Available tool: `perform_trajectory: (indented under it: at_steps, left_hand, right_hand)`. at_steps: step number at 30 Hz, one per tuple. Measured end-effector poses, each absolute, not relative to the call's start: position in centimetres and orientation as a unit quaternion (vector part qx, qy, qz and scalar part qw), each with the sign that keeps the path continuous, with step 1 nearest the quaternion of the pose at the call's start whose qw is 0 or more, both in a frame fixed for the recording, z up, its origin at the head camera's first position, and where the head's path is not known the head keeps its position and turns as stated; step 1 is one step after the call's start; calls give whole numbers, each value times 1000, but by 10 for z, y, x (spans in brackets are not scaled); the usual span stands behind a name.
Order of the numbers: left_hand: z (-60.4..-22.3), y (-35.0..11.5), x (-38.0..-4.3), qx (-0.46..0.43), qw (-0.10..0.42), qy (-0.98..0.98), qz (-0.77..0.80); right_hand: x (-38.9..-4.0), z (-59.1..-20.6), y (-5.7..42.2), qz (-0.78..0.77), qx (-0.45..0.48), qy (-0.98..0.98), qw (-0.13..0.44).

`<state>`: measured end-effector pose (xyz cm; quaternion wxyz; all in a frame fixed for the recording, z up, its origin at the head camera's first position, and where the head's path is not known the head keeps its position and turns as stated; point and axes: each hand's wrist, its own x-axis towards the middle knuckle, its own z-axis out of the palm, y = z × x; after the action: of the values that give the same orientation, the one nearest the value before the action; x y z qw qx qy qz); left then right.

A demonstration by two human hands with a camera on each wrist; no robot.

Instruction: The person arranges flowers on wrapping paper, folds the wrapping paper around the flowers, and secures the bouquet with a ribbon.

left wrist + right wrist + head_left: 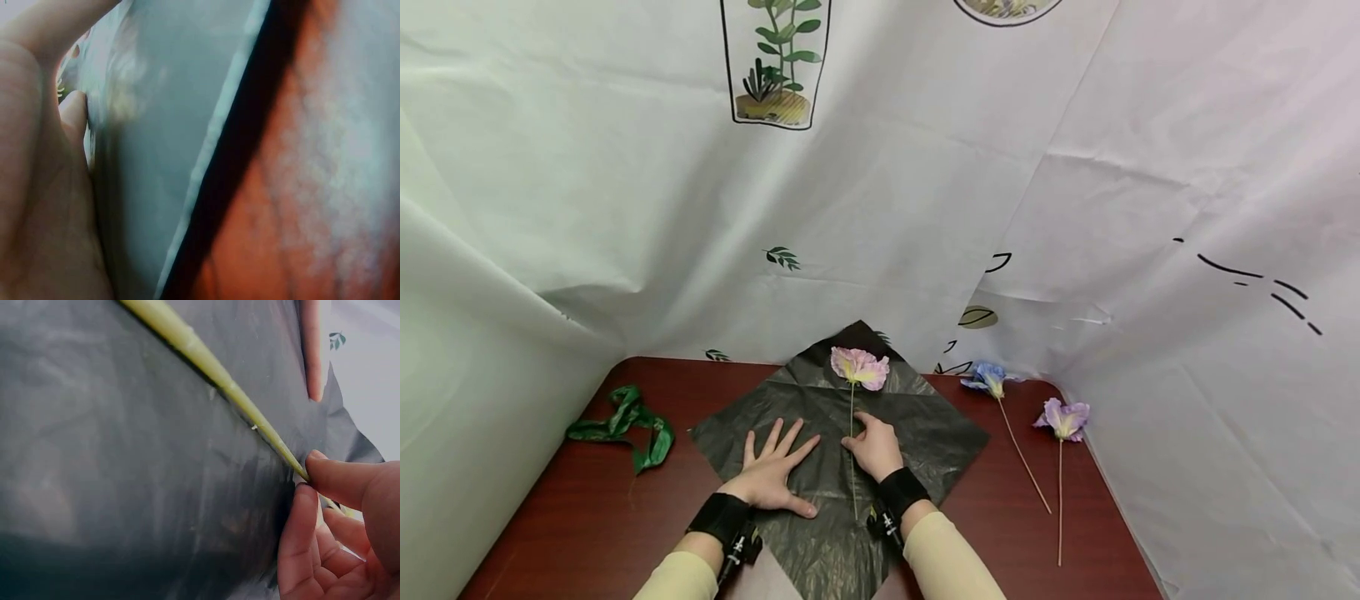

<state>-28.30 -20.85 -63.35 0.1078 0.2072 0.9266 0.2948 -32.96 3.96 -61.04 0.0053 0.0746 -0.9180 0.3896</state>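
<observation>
A black wrapping sheet (925, 433) lies as a diamond on the dark red table (595, 508). On it lies a pink flower (859, 367) with a thin green stem (206, 365) running toward me. My left hand (772, 468) presses flat on the sheet with fingers spread, left of the stem. My right hand (874, 446) pinches the stem between thumb and fingertips (300, 506) about midway along it. In the left wrist view only my palm (37, 187), the sheet's edge (231, 162) and the table show, blurred.
A green ribbon (628, 423) lies crumpled at the table's left. A blue flower (988, 378) and a purple flower (1063, 417) with long stems lie to the right of the sheet. White printed curtains (925, 167) close in the back and sides.
</observation>
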Motion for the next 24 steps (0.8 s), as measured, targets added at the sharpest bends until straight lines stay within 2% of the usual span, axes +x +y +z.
perform_trajectory:
  at_steps: [10,19,24]
  left_hand:
    - [-633,-209,-284,206,115,925,299]
    - [-635,-210,-284,208,105,927,295]
    - [-636,-210,-283,209,107,926,297]
  right_hand:
    - [-342,-635,41,383,76,-921,14]
    - [-340,-630,40,379,67,-923,10]
    - [-346,-643,41,384,49,-922,25]
